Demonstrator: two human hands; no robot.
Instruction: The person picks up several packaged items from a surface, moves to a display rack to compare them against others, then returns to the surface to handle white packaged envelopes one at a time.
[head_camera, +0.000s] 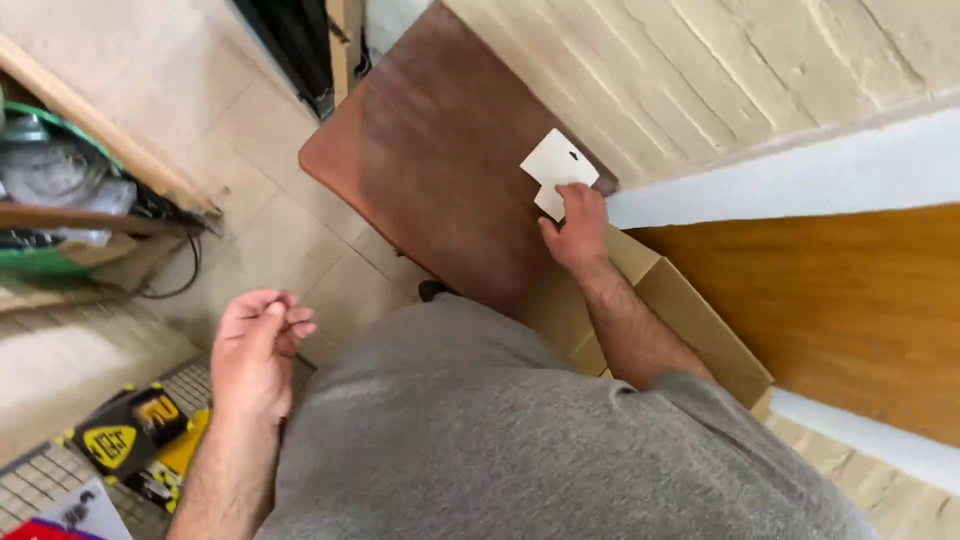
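My right hand (578, 226) reaches forward and grips the lower edge of two small white cards (557, 166) that lie against a dark brown wooden board (430, 160). The board lies flat, low over the tiled floor, next to a painted brick wall. My left hand (255, 350) hovers at the left above the floor, its fingers curled loosely with nothing seen in them. My grey shirt fills the lower middle of the view.
An open cardboard box (690, 320) sits under my right forearm beside an orange wooden panel (850, 310) with white trim. Yellow-and-black packages (130, 435) lie on a wire rack at the lower left. A green tub (50, 190) of clutter stands at the left.
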